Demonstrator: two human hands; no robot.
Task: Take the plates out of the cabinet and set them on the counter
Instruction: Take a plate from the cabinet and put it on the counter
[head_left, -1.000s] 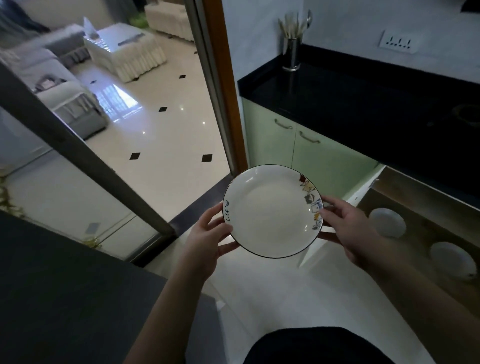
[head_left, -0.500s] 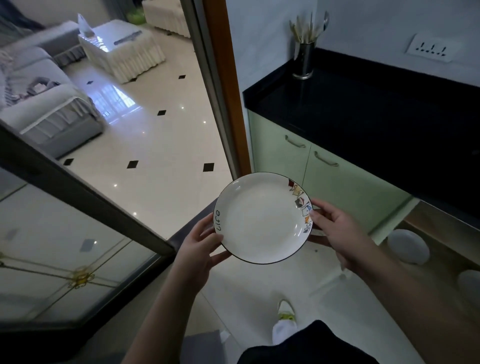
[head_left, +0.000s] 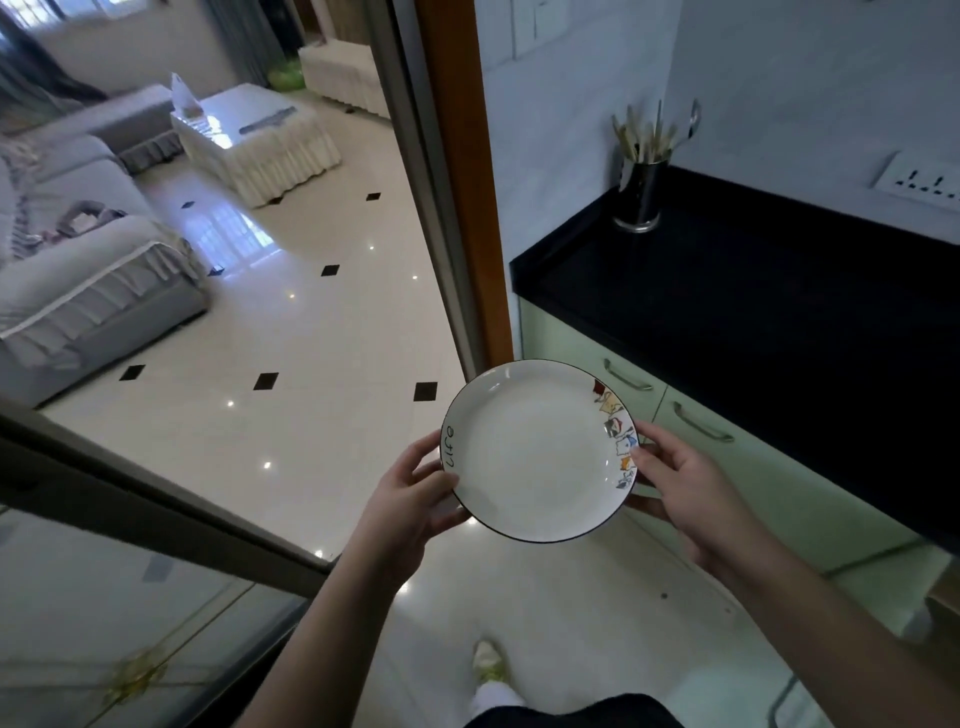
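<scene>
The plate (head_left: 537, 451) sits low and centre in the frame, held in the air face up and roughly level; the left hand (head_left: 410, 501) grips its left rim, thumb on top by the lettering, and the right hand (head_left: 675, 480) grips its right rim by the coloured pattern; both are closed on it. The counter (head_left: 769, 312) lies up and to the right of the plate, dark and bare near its front edge; the right hand is the nearer to it, so I judge the carry goes rightward and away from the body; the holder (head_left: 641, 195) stands at the far left corner, well apart.
</scene>
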